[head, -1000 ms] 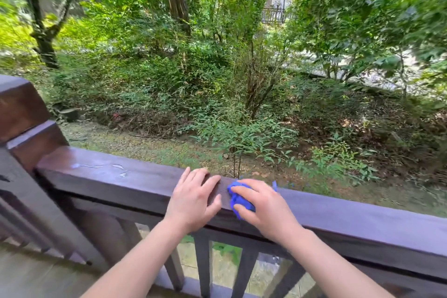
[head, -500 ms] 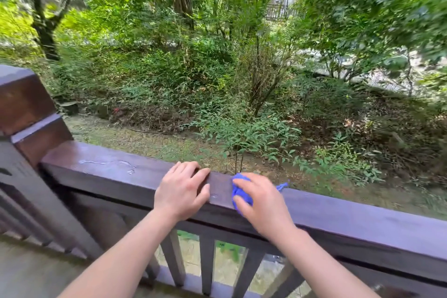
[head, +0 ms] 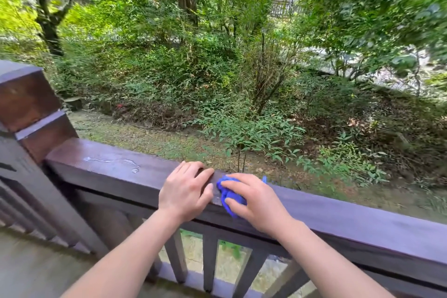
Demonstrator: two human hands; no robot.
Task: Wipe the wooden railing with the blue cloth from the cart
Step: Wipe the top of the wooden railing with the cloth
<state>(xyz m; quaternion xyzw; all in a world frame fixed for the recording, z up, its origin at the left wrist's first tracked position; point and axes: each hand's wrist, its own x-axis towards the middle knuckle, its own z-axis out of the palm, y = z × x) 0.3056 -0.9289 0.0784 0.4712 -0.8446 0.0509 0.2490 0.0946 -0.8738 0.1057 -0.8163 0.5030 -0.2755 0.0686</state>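
Observation:
A dark brown wooden railing (head: 350, 220) crosses the view from left to lower right. My right hand (head: 256, 201) presses a bunched blue cloth (head: 228, 195) onto the rail's top; most of the cloth is hidden under my palm. Just left of it my left hand (head: 186, 191) rests flat on the rail, fingers together, holding nothing. A thin streak of water (head: 116, 161) lies on the rail top farther left. The cart is not in view.
A thick wooden post (head: 26, 109) ends the rail at the left. Vertical balusters (head: 209, 261) stand below the rail. Beyond it lie a mossy strip of ground (head: 145, 135), shrubs and trees. Deck floor (head: 36, 268) shows at the lower left.
Both hands have shifted slightly left along the rail together, and the cloth now sits closer to my left hand. The view has panned a little, so the post shows more.

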